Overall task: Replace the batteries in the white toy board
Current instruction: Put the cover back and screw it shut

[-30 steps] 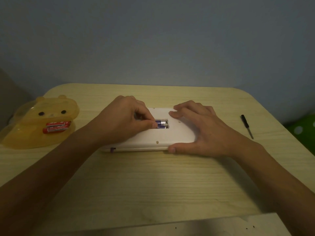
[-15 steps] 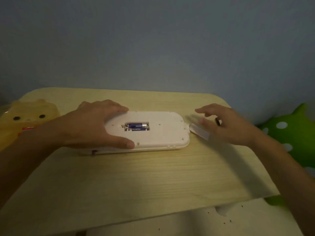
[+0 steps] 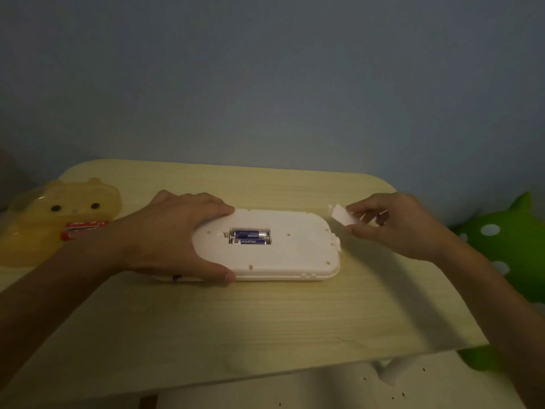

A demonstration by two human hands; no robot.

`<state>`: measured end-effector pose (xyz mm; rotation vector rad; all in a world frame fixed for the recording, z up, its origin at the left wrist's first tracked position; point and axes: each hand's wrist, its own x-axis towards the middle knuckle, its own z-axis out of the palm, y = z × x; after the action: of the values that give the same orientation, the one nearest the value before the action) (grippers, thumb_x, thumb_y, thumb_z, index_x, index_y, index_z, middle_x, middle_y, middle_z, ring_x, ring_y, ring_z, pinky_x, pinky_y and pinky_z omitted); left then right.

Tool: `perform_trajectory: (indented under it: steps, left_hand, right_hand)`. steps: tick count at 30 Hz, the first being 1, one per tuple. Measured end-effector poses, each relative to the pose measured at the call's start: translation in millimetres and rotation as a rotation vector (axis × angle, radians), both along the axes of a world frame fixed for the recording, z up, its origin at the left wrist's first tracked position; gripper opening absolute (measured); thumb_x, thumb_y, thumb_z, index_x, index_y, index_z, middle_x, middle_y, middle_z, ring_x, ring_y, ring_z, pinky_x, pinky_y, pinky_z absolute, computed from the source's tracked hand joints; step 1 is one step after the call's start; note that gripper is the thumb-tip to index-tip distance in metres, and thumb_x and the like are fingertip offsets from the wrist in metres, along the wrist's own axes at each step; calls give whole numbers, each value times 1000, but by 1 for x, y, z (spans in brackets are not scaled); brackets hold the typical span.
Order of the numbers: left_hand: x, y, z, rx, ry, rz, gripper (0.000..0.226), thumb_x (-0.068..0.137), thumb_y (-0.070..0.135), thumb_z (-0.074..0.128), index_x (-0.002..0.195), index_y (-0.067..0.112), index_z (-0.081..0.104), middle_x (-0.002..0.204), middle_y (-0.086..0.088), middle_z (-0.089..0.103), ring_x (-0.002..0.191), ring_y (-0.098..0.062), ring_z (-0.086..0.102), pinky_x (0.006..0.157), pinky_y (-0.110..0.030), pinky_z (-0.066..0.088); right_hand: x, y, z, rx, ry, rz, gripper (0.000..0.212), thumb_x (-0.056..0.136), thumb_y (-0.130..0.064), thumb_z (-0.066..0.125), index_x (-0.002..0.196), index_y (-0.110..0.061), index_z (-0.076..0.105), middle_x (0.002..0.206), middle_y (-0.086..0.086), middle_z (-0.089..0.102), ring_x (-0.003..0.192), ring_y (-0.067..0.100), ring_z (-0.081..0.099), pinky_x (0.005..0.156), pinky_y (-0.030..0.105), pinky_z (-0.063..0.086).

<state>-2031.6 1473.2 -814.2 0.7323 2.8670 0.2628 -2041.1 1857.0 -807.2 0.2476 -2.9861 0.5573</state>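
The white toy board (image 3: 295, 252) lies back side up in the middle of the wooden table. Its battery compartment is uncovered and holds two purple batteries (image 3: 250, 237) side by side. My left hand (image 3: 180, 237) grips the board's left end, fingers over the far edge and thumb on the near edge. My right hand (image 3: 395, 225) hovers just right of the board and pinches the small white battery cover (image 3: 343, 216) above the table.
A translucent yellow bear-shaped box (image 3: 44, 219) sits at the table's left edge, with red batteries (image 3: 82, 228) lying against it. A green spotted plush toy (image 3: 507, 243) stands off the table's right side. The table's front edge (image 3: 265, 376) is near me.
My left hand left the compartment and took the board's left end. My right hand let go of the board, reached right and picked up the battery cover. The view swung right.
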Motion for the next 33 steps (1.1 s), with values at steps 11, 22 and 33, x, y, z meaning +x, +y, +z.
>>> perform_trajectory:
  steps: [11,22,33]
  left_hand:
    - [6,3,-2,17,20,-31,113,61,98,52,157,42,29,159,20,36,138,-7,36,118,-40,25]
    - [5,-3,-5,358,96,-3,91,67,96,49,143,47,54,144,31,50,127,7,40,119,-41,27]
    - [-4,6,-11,499,165,7,48,72,74,66,105,42,78,92,28,71,109,-8,59,96,-49,50]
  right_hand:
    - [19,-116,12,-301,-18,343,36,79,-33,89,114,-28,82,101,-14,76,91,5,70,89,32,58]
    - [16,-137,-3,-316,-23,357,34,80,-32,89,113,-28,82,102,-14,76,93,4,69,88,25,57]
    - [16,-119,3,-161,-122,365,60,73,-53,88,129,-39,73,128,-28,66,122,-10,55,101,6,38]
